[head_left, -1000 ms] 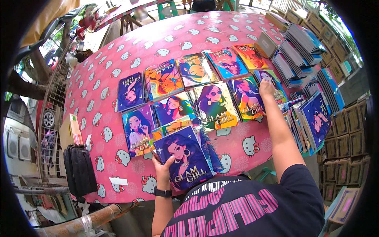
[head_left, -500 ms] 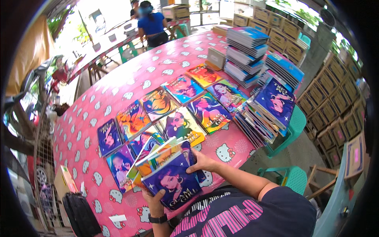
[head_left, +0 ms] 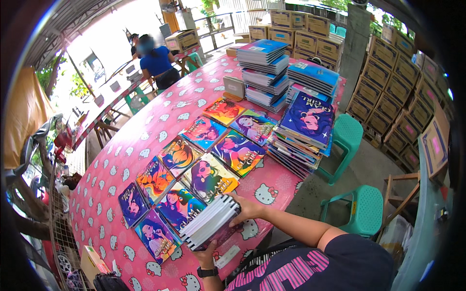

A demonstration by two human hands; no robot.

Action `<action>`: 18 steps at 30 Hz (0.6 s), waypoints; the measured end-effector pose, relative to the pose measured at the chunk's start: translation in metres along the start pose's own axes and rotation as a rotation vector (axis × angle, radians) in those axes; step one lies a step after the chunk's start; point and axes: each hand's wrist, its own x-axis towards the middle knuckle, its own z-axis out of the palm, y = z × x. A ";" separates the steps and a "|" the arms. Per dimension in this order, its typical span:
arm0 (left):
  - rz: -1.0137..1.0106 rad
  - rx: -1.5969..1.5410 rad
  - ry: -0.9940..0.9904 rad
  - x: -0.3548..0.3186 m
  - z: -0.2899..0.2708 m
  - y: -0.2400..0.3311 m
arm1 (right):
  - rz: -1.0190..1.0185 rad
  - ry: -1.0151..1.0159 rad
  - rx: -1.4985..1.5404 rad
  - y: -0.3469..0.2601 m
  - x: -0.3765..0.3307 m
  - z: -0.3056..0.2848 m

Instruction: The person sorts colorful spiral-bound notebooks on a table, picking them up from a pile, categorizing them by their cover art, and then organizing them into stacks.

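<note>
Gripping a bundle of notebooks (head_left: 211,220) on its edge

In the lower middle of the frame, the right hand (head_left: 248,208) is curling its fingers around the right end of the bundle, and the left hand (head_left: 208,253) is supporting the lower left end. Both are spreading only as wide as the bundle; some fingertips are hiding, so I cannot tell their exact contact. The page edges are facing upward; this hold is probably keeping the loose books even.

Just beyond, two rows of notebooks (head_left: 210,177) are lying face up on the pink table (head_left: 108,194). The near row is turning its lettering toward the person, the far row is turning it away. Large pale titles are running across the covers.

At right of centre, a dark blue notebook (head_left: 307,119) is topping a mixed pile (head_left: 296,154). Behind it, a tall stack (head_left: 264,80) is standing in layers, perhaps alternated so the coils are not tilting it.

At upper right, cartons (head_left: 381,72) are showing dark printed panels, too small for reading. The person's shirt (head_left: 310,266) is carrying pink striped letters.
</note>
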 end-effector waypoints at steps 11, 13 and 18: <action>-0.058 0.140 -0.093 -0.003 0.007 -0.014 | -0.097 0.054 -0.230 0.005 -0.027 -0.020; -0.131 0.145 -0.063 0.000 0.022 -0.017 | -0.155 0.057 -0.289 0.027 -0.030 -0.023; -0.270 0.076 -0.099 0.023 0.058 0.042 | -0.094 0.074 -0.244 -0.019 -0.038 -0.044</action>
